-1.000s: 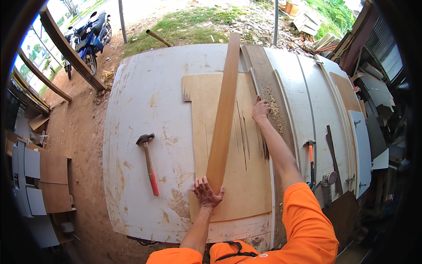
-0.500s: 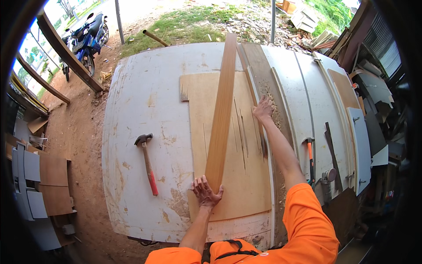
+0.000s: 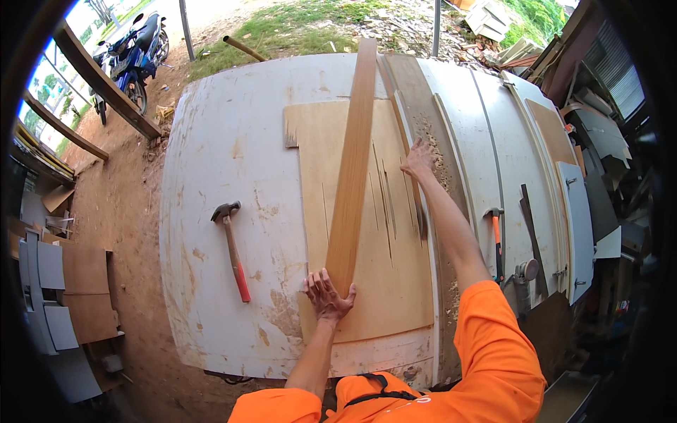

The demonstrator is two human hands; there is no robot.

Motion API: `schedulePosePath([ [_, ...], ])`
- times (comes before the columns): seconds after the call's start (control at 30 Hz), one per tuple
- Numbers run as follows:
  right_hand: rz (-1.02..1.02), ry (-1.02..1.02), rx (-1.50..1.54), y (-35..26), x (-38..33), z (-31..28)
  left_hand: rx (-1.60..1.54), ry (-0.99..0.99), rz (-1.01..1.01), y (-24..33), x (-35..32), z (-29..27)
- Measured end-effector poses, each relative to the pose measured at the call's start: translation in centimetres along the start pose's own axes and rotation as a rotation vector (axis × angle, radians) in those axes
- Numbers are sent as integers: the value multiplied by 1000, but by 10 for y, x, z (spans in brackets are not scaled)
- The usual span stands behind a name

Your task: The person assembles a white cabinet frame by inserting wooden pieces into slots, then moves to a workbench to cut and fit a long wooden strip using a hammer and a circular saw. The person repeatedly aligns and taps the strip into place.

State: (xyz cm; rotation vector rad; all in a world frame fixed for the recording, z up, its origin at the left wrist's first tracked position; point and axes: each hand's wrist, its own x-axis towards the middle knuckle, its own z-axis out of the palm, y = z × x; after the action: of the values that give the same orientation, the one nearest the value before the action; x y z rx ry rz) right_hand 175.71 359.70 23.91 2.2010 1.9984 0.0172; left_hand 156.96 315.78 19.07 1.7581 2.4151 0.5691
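Observation:
A long reddish-brown wooden board [image 3: 352,162] lies lengthwise over a pale plywood sheet [image 3: 398,296], which has several dark slits and a notched far left corner. My left hand [image 3: 329,299] grips the board's near end, fingers over its left side and thumb at its right edge. Farther off and to the right, my right hand [image 3: 419,159] rests with fingers apart beside a narrow wooden strip [image 3: 419,211] along the sheet's right side. Whether its fingertips touch that strip cannot be made out. To the left lies a claw hammer [image 3: 231,247] with a red grip.
The white worktable [image 3: 204,162] is stained. Wood shavings [image 3: 434,151] lie on a brown plank to the right. Beyond it are an orange-handled hammer [image 3: 496,243], a dark strip [image 3: 532,233] and a round-headed tool [image 3: 525,271]. A blue motorcycle [image 3: 130,67] stands far left.
The view has shifted slightly, so the table sits a little higher in it. Both hands and the wooden board keep nearly the same places on the table.

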Motion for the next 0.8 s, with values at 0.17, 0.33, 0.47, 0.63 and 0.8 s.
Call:
schedulePosePath([
  [0.17,-43,-22,-99,-12,-5,-5,1,-5,-11,0,0,0],
  [0.33,-45,-31,-113,-24,-6,-3,-9,-4,-8,-1,0,0],
  [0.47,-15,-54,-69,-28,2,3,-8,4,-14,-1,1,1],
  [0.63,-63,26,-150,-19,8,8,-25,13,-2,-1,2,1],
  [0.8,-153,7,-82,-8,6,3,7,6,-6,-3,-1,5],
])
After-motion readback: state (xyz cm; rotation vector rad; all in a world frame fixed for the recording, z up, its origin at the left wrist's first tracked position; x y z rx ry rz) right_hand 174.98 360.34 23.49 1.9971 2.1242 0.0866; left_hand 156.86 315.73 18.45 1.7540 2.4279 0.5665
